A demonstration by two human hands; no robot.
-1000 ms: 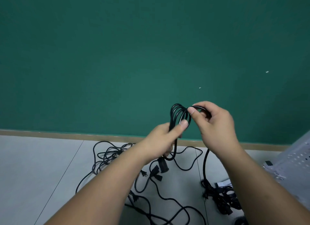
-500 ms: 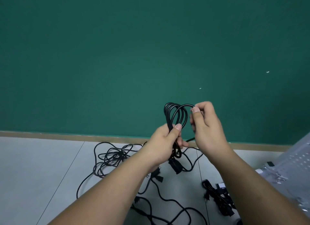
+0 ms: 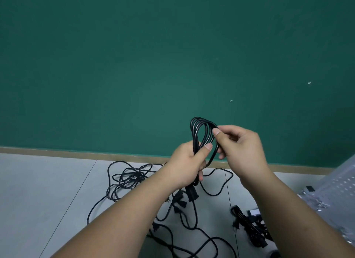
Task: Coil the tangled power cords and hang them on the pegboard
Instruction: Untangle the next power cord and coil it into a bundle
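Just added a loop to the coil [image 3: 200, 120] held up before the wall [image 3: 134, 65], gripping its neck with the left hand [image 3: 186, 165] and pinching the new turn with the right hand [image 3: 242, 150] (big tangle [image 3: 130, 177] still on the floor [image 3: 48, 190]).

A person's left hand [image 3: 189, 161] grips the base of a coiled black cord [image 3: 200, 119], held up before a green wall [image 3: 153, 65], while the right hand [image 3: 240, 148] pinches its outermost loop. The cord's plug [image 3: 192, 193] hangs below the left fist. More tangled cords [image 3: 130, 178] lie on the grey floor [image 3: 48, 190]; a white pegboard [image 3: 343, 182] lies at right.
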